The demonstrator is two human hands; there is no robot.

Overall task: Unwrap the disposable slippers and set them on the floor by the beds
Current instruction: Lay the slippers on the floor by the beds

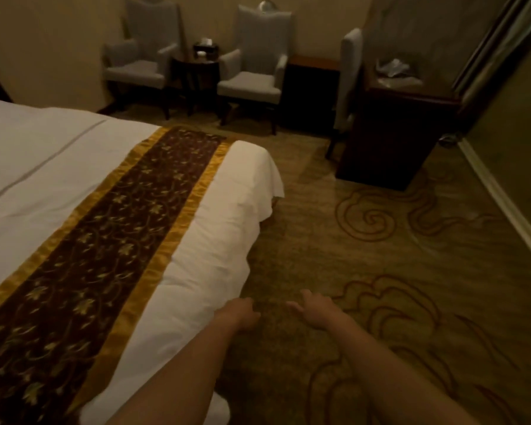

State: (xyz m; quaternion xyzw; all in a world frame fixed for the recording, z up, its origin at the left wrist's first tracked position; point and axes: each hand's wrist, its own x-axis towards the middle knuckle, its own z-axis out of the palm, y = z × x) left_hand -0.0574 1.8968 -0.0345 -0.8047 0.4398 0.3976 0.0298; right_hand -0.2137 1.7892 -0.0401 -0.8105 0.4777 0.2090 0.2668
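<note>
No slippers show in the head view. My left hand [239, 314] hangs over the patterned carpet [380, 271], right beside the foot corner of the white bed [196, 240]; its fingers are curled in and nothing is in it. My right hand [314, 308] is a little to the right, fingers spread and pointing forward-left, also holding nothing. Crumpled clear plastic wrapping [393, 68] lies on top of a dark wooden cabinet [390, 139] at the far right.
A brown and gold runner [105, 234] crosses the bed. Two grey armchairs [255, 75] flank a small round dark table [195, 75] at the back wall. A third grey chair [348, 81] stands by the cabinet. A wall with a white baseboard [503, 197] runs along the right.
</note>
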